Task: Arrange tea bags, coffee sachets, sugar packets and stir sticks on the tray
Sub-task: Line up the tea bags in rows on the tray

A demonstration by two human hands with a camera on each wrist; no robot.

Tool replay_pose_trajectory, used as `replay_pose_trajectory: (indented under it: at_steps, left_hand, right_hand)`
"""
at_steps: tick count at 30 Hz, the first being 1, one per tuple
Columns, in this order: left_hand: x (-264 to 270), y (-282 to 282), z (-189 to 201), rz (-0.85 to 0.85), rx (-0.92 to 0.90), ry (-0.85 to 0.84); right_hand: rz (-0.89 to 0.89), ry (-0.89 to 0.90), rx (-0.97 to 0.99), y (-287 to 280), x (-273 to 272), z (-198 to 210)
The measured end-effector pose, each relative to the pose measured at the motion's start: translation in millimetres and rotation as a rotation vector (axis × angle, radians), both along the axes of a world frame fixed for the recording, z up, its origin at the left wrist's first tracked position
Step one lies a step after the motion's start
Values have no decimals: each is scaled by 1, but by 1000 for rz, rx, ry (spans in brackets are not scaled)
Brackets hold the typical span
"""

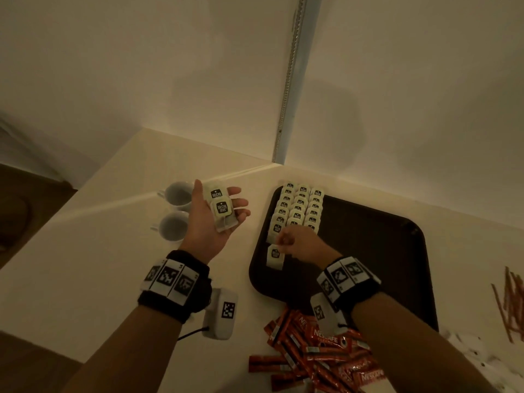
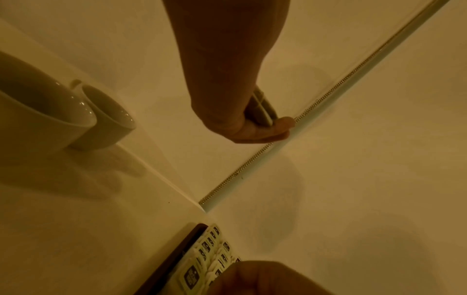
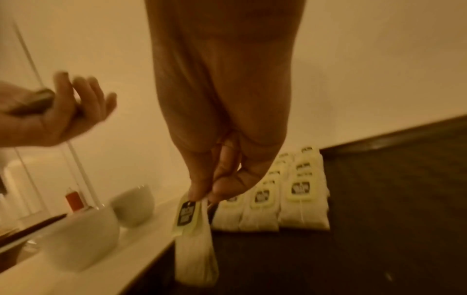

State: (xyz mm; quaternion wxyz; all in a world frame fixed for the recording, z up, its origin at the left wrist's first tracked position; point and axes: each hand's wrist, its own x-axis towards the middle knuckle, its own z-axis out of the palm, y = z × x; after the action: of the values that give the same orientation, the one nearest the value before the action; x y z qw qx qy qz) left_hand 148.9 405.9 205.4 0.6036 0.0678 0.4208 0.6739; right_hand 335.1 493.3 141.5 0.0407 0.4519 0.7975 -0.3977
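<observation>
Tea bags look mostly done, rest of task not started. Three neat overlapping rows of tea bags [image 1: 297, 211] sit in the far-left corner of the dark tray [image 1: 368, 251], which lies on the counter w/ most of its surface bare. Right hand [image 1: 300, 243] is over the near end of the left row, thumb + fingertips pinching one tea bag [image 3: 194, 235] by its top edge; bag hangs just above the tray approx. where the next slot in that row would be, so I'd judge it's mid-placement. Left hand [image 1: 215, 214] is held palm-up left of the tray, fingers relaxed and mostly straight, w/ a couple more tea bags [image 1: 222, 207] lying on the palm, i.e. few left to lay. Still off the tray: coffee sachets [image 1: 314, 353] heaped on the counter at the near edge, stir sticks [image 1: 510, 302] piled far right. Sugar packets: can't pick them out for sure. Two white cups [image 1: 177, 211] stand left of the hand.
</observation>
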Motion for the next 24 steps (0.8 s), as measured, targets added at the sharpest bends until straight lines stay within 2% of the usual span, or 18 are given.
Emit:
replay_pose_trajectory:
  at_steps: [7,18,19,21,23,24]
  left_hand:
    - [-2,2,-8,5,-55,68]
    - [-1,4,-14,-60,-97,139]
    - [0,4,-15,-70,-102,135]
    - [2,5,-15,-93,-110,129]
    - [6,6,-14,-122,-110,134]
    - [9,7,-13,-136,-101,136]
  right_hand:
    - [-224,56,113,10,-12,-35]
    - [-300,91,188,23,-21,-40]
    - [-320,146,230,22,-24,-33]
    - [-309,371,299,16,-34,-9]
    - [-202,583,289,7,-45,25]
    - [-128,630,276,3,-50,42]
